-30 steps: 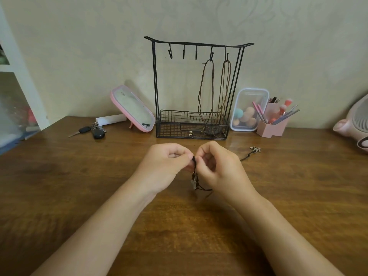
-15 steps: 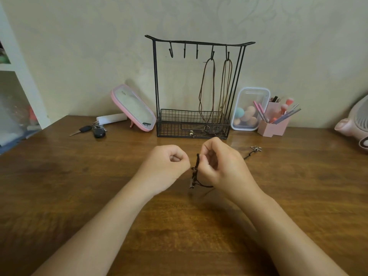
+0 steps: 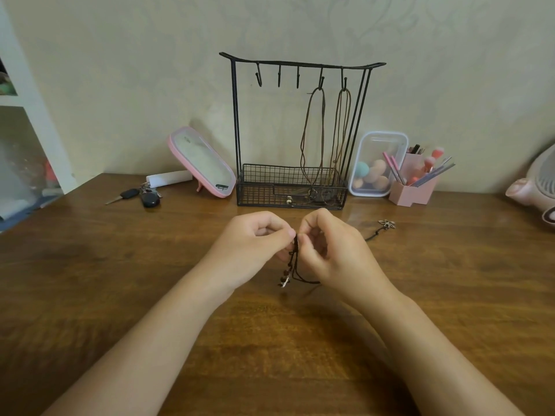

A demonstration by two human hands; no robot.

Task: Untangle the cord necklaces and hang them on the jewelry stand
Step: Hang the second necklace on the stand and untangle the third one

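Observation:
My left hand (image 3: 255, 244) and my right hand (image 3: 333, 250) meet over the middle of the wooden table, both pinching a tangle of dark cord necklaces (image 3: 292, 265). Beads and a small charm dangle below the pinch, just above the tabletop. One strand runs right behind my right hand to a flower pendant (image 3: 387, 224) lying on the table. The black wire jewelry stand (image 3: 300, 64) is at the back, against the wall. Two brown cord necklaces (image 3: 313, 130) hang from its two right hooks into the basket; three left hooks are bare.
A pink-framed mirror (image 3: 201, 160) leans left of the stand, with keys (image 3: 144, 196) in front. A clear box of sponges (image 3: 375, 163) and a pink brush holder (image 3: 416, 187) are to the right. A pink fan (image 3: 537, 184) sits at the far right edge.
Half a second ago my left hand had let go and drawn slightly away from the cord; now it has closed in and pinches the tangle again, next to my right fingers.

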